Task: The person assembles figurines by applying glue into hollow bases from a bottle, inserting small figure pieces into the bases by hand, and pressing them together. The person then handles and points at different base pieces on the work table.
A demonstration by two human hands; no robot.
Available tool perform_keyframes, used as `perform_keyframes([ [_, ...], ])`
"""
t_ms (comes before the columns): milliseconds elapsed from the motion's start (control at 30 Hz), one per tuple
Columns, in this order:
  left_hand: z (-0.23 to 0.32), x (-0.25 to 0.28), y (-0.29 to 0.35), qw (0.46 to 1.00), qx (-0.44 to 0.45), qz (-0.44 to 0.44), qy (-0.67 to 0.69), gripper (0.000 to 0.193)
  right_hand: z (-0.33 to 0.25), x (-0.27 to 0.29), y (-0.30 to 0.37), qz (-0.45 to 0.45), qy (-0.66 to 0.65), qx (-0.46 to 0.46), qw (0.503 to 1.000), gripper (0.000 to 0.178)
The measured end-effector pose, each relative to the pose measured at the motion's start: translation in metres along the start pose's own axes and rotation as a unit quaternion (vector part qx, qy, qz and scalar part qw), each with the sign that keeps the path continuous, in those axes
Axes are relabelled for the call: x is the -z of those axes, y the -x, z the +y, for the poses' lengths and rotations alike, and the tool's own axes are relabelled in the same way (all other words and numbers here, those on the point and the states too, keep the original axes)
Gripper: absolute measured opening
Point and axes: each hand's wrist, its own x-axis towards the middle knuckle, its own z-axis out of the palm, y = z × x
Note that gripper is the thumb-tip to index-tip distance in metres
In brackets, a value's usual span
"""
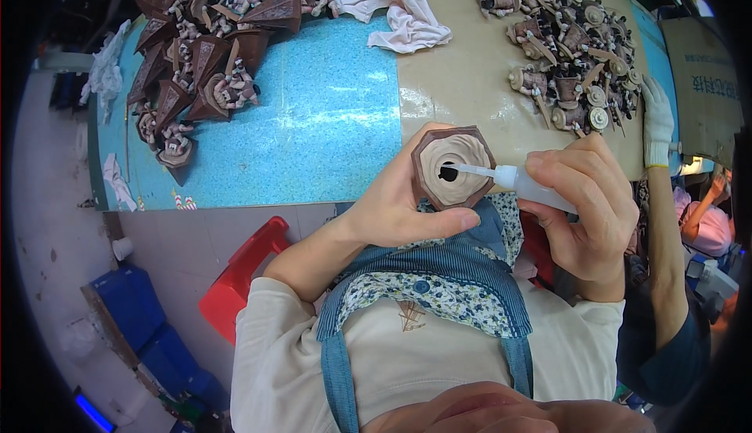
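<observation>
My left hand (392, 198) is closed round a brown, many-sided base (432, 186), its beige hollow facing up with a dark hole in the middle. In my right hand (587, 190) is a white squeeze bottle (540, 188) with a long thin nozzle, held sideways. The nozzle's tip reaches over the hollow, at the edge of the dark hole; whether it touches cannot be made out. Both hands are in front of my apron, at the table's near edge. Fingers of my left hand partly hide the base's left side.
Brown pointed pieces with small figures (207, 57) are heaped at the far left of the blue table (337, 119). Several figure pieces (576, 49) crowd the right side. A crumpled white cloth (399, 14) lies between. Another person's gloved hand (658, 119) rests at the right edge.
</observation>
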Motion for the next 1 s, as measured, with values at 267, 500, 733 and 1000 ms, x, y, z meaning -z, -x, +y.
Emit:
perform_keyframes([
  [267, -0.001, 0.000, -0.003, 1.000, -0.001, -0.006, -0.006, 0.072, 0.003, -0.003, 0.000, 0.013, 0.002, 0.003, 1.000, 0.033],
  [500, -0.001, 0.003, -0.005, 1.000, 0.014, -0.014, -0.007, 0.071, 0.004, -0.005, 0.000, 0.021, 0.002, 0.000, 1.000, 0.034],
  [733, -0.001, 0.005, -0.002, 1.000, 0.019, 0.005, -0.024, 0.069, 0.009, -0.009, 0.000, 0.027, -0.025, -0.017, 0.999, 0.031],
  [1000, 0.053, 0.008, 0.007, 0.960, 0.089, 0.101, -0.247, 0.068, 0.047, -0.042, -0.001, 0.105, -0.409, -0.228, 0.877, 0.034],
])
